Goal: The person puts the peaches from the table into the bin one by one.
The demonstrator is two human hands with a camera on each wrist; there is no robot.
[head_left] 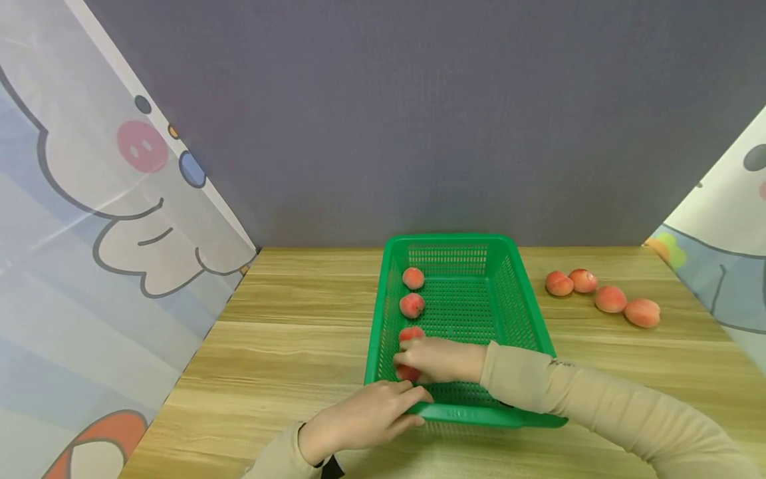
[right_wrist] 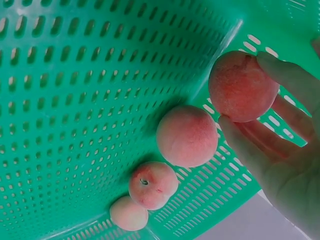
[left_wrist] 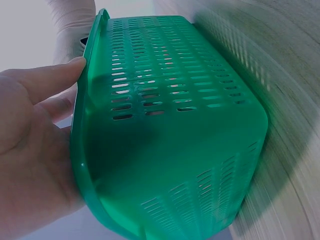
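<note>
A green plastic basket [head_left: 461,416] with slotted walls stands on the wooden table. My left hand [head_left: 374,414] grips its near rim at the left corner; in the left wrist view the thumb [left_wrist: 55,77] lies against the rim's outer side. Inside the basket, my right hand [head_left: 439,359] holds a peach [right_wrist: 242,86] between thumb and fingers, close to the left wall. Beyond it, a row of three peaches runs along that wall: the nearest peach [right_wrist: 187,136], a middle peach [head_left: 411,306] and a far peach [head_left: 413,278]. The right hand partly hides the held peach in the head view.
Several peaches lie on the table [head_left: 287,339] right of the basket, among them a rightmost peach [head_left: 642,313] and a leftmost peach [head_left: 559,284]. A grey panel [head_left: 443,126] rises behind the table. Cartoon-printed sheets [head_left: 78,266] flank it on both sides.
</note>
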